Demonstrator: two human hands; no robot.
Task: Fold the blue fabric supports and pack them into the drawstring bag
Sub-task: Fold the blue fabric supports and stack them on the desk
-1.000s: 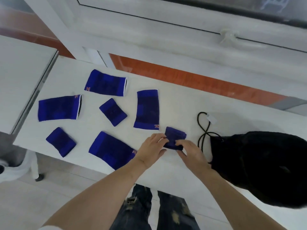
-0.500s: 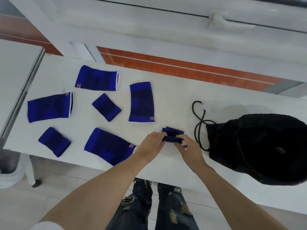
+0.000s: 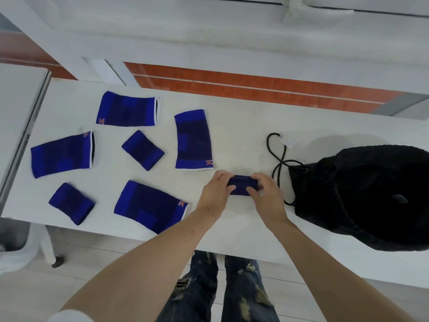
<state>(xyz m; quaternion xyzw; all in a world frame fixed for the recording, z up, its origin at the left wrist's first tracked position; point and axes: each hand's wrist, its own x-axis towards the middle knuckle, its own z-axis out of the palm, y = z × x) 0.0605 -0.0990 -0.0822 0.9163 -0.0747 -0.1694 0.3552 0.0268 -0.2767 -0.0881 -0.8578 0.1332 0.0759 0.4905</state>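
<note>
Blue fabric supports lie scattered over the white tabletop (image 3: 232, 117), and one small support (image 3: 241, 187) is in the person's hands near the front edge, just left of the black drawstring bag (image 3: 362, 196). The left hand (image 3: 214, 194) grips its left end and the right hand (image 3: 267, 198) its right end; the fingers of both curl over the far side with the thumbs pressing on the near face, so the piece is pinched into a narrow, doubled strip. Whether it rests on the tabletop or is lifted slightly off it cannot be told.

Judging from this, the fold of this first small piece is in hand and close to finished. Six more supports lie flat and unfolded to the left: four long sleeves, namely the upper sleeve (image 3: 127, 110), the left sleeve (image 3: 62, 154), the upright sleeve (image 3: 193, 140) and the near sleeve (image 3: 151, 205), and two small wristbands, the middle one (image 3: 142, 149) and the one near the front edge (image 3: 72, 203). So the task seems at its start.

The bag lies slumped on its side, its cord (image 3: 276, 156) looped on the tabletop toward the hands. Its mouth looks gathered and not clearly open. The next move probably calls for one hand to keep the fold pressed shut while the other finds and widens the mouth, since soft knit would likely spring open if released.
</note>
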